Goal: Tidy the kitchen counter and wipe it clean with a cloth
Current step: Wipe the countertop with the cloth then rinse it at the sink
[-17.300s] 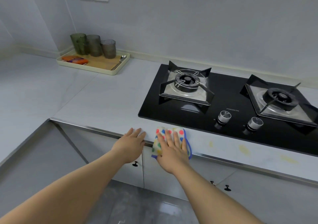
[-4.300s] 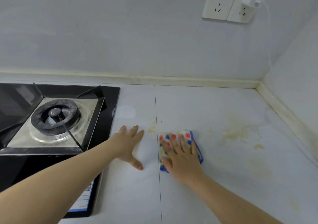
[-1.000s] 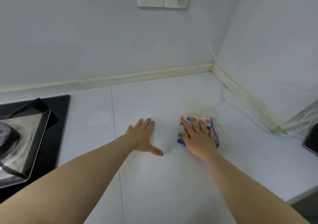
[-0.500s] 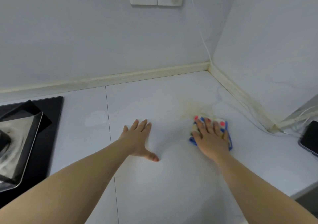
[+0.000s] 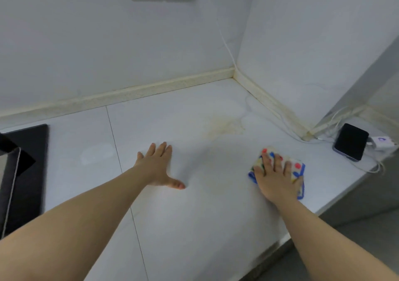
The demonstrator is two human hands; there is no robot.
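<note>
On counter (image 5: 194, 226), cloth (image 5: 296, 168) under right hand's (image 5: 277, 179) flat fingers (image 5: 277, 164).

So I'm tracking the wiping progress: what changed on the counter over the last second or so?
The right hand slid the cloth rightward, off the yellow stain and towards the phone. Nothing was picked up or let go; its fingers stayed flat on the cloth. The left hand stayed flat on the counter, and the stain remains.
</note>
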